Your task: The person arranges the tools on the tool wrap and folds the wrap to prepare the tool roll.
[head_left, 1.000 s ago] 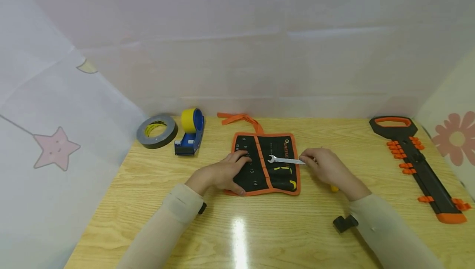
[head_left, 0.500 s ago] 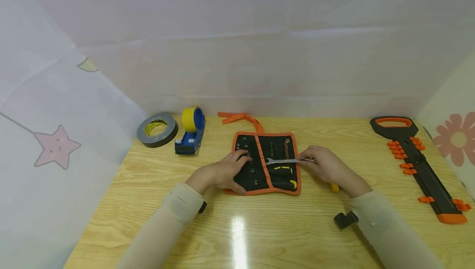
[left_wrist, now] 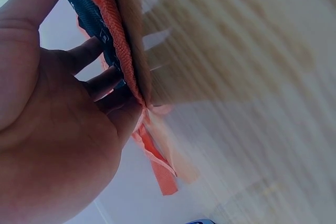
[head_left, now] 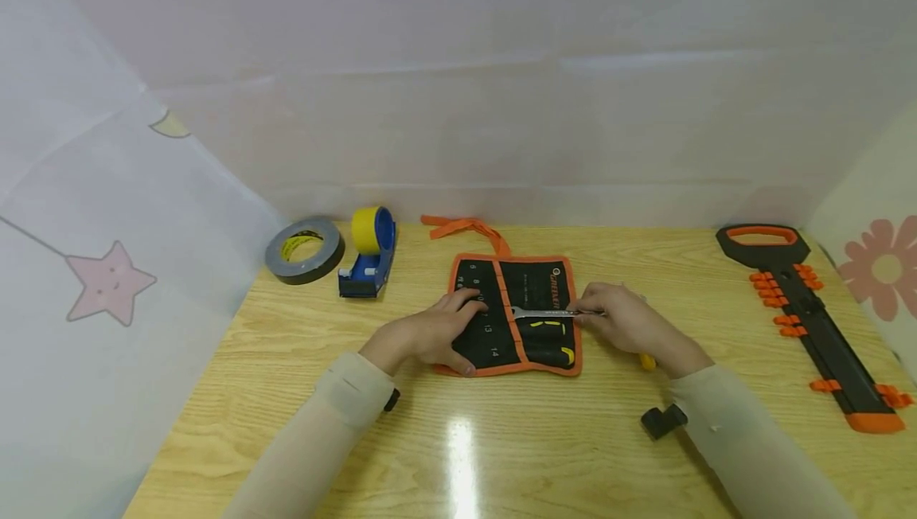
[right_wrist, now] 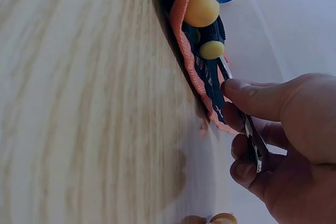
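Note:
A black tool pouch [head_left: 530,280] with orange trim and size numbers lies flat on the table. My left hand [head_left: 433,336] rests on its left half, fingers spread over the cloth and thumb by the near edge. My right hand [head_left: 619,318] pinches an open-end wrench [head_left: 540,314] between thumb and fingers at the pouch's right edge. The wrench lies across the right half, its open-jaw head at the orange middle strip. Two tools with yellow ends [right_wrist: 202,10] sit in the pouch nearer me; in the right wrist view the wrench's other end [right_wrist: 257,156] runs under my fingers.
An orange tie [head_left: 466,226] trails behind the pouch. Back left are a grey tape roll [head_left: 304,272] and a blue tape dispenser [head_left: 387,256] with yellow tape. A black-and-orange rack [head_left: 817,320] with clips lies at right. Something yellow [head_left: 648,361] lies partly under my right wrist.
The wrench has shifted left, its head moving from over the pouch's right half to the middle strip, and it has levelled out. My left hand stays in place.

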The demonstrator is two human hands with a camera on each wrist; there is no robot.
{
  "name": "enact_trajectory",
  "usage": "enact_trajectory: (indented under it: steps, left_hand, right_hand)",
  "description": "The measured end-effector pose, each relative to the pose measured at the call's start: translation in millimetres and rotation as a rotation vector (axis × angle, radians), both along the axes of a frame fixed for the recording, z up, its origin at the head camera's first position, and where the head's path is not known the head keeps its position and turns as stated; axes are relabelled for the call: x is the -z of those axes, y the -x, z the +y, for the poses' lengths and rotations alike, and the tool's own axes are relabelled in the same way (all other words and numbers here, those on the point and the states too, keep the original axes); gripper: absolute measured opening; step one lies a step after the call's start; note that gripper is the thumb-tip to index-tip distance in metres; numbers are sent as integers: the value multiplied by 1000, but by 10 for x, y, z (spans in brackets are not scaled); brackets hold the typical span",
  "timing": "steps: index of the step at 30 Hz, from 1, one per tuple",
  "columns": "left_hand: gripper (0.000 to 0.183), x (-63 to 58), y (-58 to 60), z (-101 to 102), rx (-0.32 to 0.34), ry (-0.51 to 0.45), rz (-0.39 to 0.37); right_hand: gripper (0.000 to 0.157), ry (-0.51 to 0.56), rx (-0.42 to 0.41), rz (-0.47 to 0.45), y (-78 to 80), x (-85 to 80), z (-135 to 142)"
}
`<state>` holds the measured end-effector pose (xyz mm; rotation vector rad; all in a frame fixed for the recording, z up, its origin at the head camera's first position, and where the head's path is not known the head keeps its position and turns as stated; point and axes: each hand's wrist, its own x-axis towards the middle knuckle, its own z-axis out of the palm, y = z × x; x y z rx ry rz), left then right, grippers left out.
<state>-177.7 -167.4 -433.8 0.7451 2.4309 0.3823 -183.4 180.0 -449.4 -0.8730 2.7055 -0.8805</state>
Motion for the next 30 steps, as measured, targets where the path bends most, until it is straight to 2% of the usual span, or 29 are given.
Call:
enact_trajectory:
  steps: [7, 23, 30]
  left_hand:
    - [103, -11, -12, 16, -17, -21, -1]
    - [107, -12, -6, 23, -10, -20, 12]
    - [111, -22, -17, 20, -15, -8, -5]
  right_hand:
    - [21, 7, -57, 46, 28, 7, 2]
    - [26, -3, -15, 58, -2, 61, -106]
    - [26, -13, -40, 41, 62, 90, -267]
